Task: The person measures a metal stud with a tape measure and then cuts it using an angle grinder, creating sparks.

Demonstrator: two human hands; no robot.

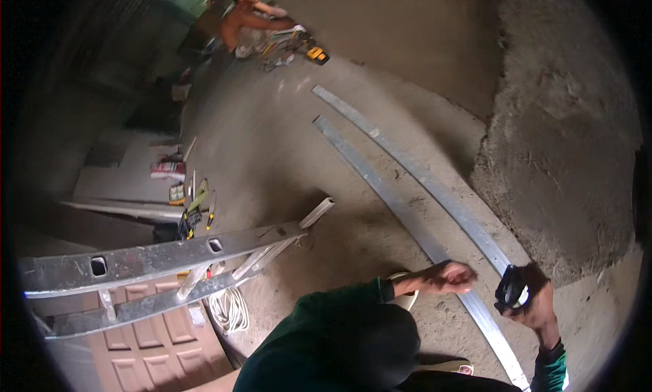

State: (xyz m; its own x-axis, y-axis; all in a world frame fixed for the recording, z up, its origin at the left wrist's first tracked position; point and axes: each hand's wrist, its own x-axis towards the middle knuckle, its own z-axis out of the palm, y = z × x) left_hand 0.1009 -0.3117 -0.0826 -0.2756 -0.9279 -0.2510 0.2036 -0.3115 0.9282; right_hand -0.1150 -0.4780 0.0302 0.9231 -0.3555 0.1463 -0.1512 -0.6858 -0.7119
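My right hand (540,304) is closed around a compact black tool with a pale part (511,289), whose exact kind I cannot make out. The tool is at the near end of a long flat metal bar (435,181) lying on the concrete floor. A second metal bar (380,185) lies to its left, roughly parallel. Over this second bar is my left hand (454,278), its fingers loosely bent and apart from the tool, with nothing visible in it. Whether it touches the bar is unclear. Both forearms wear green sleeves.
An aluminium ladder (156,253) stretches across the left, beside a brown panelled door (153,324) and coiled white cable (229,310). Hand tools (198,198) lie farther left. Another person (248,22) sits at the back near a yellow-black power tool (317,54). Rough wall (557,161) rises right.
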